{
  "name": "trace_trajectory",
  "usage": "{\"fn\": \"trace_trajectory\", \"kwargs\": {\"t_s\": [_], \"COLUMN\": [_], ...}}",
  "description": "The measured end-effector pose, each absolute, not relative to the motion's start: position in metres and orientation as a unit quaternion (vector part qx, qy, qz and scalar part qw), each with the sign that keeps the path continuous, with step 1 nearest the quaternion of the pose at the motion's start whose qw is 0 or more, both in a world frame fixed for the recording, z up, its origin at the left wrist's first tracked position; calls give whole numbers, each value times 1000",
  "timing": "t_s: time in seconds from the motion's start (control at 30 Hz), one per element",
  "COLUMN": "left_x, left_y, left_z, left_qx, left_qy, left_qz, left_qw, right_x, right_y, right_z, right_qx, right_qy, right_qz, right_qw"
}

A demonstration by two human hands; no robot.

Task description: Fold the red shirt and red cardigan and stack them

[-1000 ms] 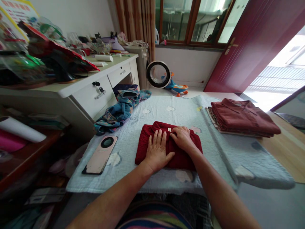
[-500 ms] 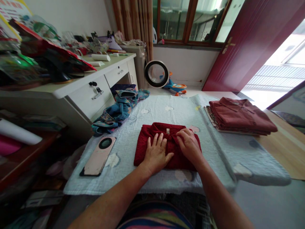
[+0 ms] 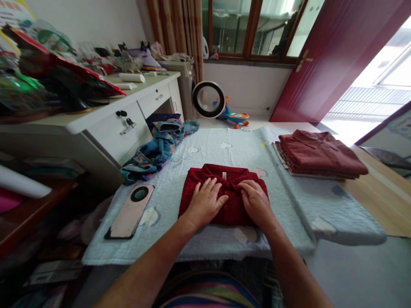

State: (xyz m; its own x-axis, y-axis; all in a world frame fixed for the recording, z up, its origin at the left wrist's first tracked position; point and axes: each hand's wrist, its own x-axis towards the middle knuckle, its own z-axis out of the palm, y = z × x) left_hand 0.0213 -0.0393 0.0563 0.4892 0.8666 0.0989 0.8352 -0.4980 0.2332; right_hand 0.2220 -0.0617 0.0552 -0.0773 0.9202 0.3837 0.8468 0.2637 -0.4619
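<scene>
A dark red shirt lies folded into a neat rectangle, its collar away from me and a small white label at the neck. Down its middle runs a buttoned front. My left hand rests flat on the left part of the shirt, fingers spread and thumb toward the buttons. On the right part lies my right hand, its fingers slightly bent over the cloth just below the collar. Neither hand grips the fabric. Some of the shirt is hidden under both hands.
A pale blue quilted cloth covers the table. At left lie a pink phone and a crumpled blue patterned garment. A stack of folded clothes sits at right. Beyond are a white desk, an open washer door and a toy ride-on.
My left hand has slid slightly left, uncovering more of the buttoned front. My right hand's fingers have flattened onto the cloth by the collar. The view has shifted slightly.
</scene>
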Motion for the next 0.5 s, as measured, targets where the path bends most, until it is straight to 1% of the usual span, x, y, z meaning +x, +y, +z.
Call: {"fn": "trace_trajectory", "kwargs": {"t_s": [0.07, 0.17, 0.33, 0.5], "left_x": [20, 23, 28, 28], "left_y": [-35, -32, -32, -28], "left_z": [59, 51, 34, 32], "left_qx": [855, 842, 835, 833], "left_qy": [503, 522, 541, 546], "left_qz": [123, 136, 95, 62], "left_qw": [42, 2, 29, 64], "right_x": [220, 214, 210, 211], "right_y": [-63, -64, -62, -58], "right_z": [52, 42, 31, 30], "right_qx": [-628, -670, -701, -709], "right_qy": [-714, -698, -697, -693], "right_qz": [20, 0, 47, 88], "right_qw": [308, 253, 144, 93]}}
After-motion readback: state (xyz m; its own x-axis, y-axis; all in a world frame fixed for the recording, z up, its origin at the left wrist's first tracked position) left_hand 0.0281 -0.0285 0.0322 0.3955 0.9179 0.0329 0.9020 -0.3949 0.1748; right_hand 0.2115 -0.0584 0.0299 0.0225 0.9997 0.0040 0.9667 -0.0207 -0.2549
